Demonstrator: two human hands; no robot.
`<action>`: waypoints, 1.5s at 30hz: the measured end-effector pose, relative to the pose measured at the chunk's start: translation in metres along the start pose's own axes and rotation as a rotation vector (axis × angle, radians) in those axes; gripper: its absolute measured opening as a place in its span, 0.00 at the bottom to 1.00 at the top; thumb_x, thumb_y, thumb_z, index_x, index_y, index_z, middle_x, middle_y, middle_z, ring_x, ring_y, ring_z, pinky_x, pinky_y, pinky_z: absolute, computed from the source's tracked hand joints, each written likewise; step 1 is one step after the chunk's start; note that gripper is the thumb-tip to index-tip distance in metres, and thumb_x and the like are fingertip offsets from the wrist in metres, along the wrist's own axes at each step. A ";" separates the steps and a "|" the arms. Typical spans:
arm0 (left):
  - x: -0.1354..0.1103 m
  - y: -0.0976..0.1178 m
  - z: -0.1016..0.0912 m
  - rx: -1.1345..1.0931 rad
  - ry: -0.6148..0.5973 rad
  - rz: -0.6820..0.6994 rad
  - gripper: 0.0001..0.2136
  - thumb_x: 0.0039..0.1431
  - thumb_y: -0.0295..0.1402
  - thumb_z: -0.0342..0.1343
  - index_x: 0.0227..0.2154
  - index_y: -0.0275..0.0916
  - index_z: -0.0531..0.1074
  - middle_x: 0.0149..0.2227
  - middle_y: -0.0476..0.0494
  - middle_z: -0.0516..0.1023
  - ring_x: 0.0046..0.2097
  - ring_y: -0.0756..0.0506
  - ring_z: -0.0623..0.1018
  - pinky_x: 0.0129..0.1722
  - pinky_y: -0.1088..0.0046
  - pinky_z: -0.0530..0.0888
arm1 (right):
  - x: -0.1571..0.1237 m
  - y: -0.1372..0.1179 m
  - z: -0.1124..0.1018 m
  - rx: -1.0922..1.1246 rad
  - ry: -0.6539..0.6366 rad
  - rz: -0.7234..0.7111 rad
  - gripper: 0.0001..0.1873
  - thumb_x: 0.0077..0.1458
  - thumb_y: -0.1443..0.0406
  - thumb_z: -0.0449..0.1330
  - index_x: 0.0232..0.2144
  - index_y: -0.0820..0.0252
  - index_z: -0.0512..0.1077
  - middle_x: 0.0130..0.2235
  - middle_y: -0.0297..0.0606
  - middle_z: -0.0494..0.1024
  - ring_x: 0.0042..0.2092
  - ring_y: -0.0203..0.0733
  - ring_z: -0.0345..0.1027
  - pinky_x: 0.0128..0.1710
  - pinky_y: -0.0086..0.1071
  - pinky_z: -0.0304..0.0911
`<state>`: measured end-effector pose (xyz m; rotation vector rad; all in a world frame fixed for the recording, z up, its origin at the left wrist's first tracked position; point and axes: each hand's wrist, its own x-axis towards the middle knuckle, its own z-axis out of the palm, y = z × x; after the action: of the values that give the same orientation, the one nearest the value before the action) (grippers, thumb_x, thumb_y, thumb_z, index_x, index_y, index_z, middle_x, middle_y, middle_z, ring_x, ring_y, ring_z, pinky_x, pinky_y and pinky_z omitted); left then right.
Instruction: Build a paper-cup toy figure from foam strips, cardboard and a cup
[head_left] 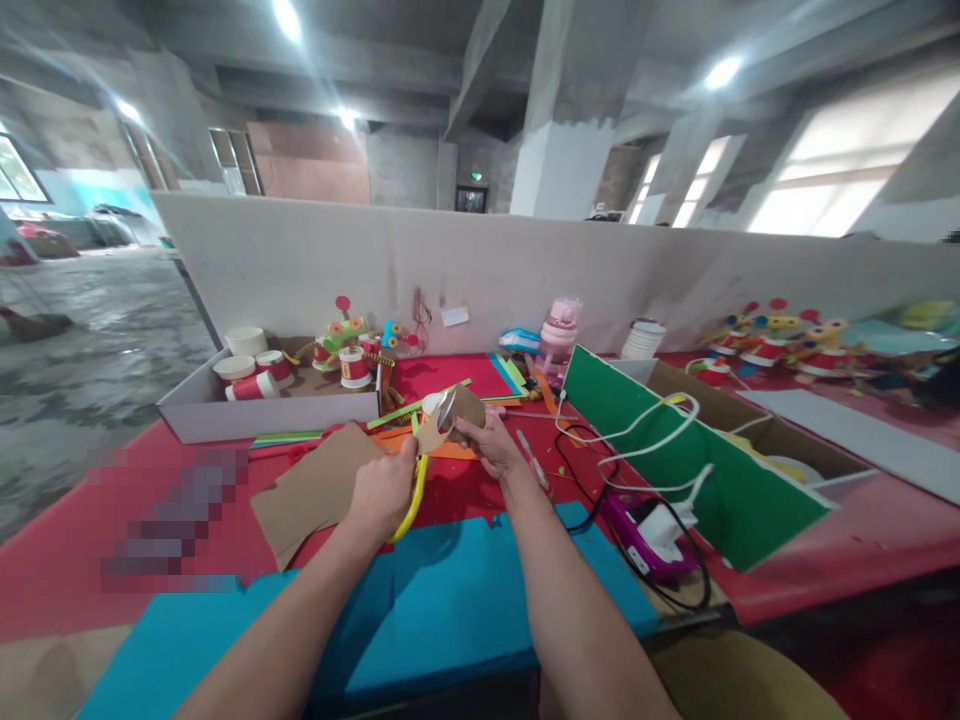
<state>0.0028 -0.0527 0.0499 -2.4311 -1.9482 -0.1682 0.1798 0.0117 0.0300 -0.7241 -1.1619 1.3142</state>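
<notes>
My left hand [381,492] is closed around the yellow-handled scissors [414,505], with one handle loop showing below the fingers. The metal blades point up and away, against a small piece of brown cardboard [470,408]. My right hand [491,447] pinches that cardboard between thumb and fingers. How far the blades cut into it is hard to make out. Left of my hands lies a larger sheet of brown cardboard [315,490]. Orange paper strips [450,447] lie beneath and behind both hands on the red table cover.
Blue sheeting [465,590] covers the near edge. A white box [270,418] at left holds paper cups and robot-like crafts. On the right are a green-sided box [690,460], a purple power strip [652,545] with cables, and a pink bottle [559,335]. A white partition [495,250] stands behind.
</notes>
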 end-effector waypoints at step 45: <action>0.003 -0.012 -0.001 -0.044 0.059 -0.005 0.18 0.63 0.43 0.40 0.50 0.41 0.65 0.39 0.37 0.80 0.41 0.38 0.79 0.34 0.68 0.68 | 0.002 -0.005 -0.021 -0.059 -0.008 0.033 0.19 0.38 0.56 0.70 0.30 0.62 0.73 0.24 0.31 0.72 0.21 0.26 0.52 0.19 0.25 0.42</action>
<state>-0.0080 -0.0476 0.0503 -2.4187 -1.9475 -0.2823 0.2008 0.0174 0.0284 -0.7844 -1.2040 1.3156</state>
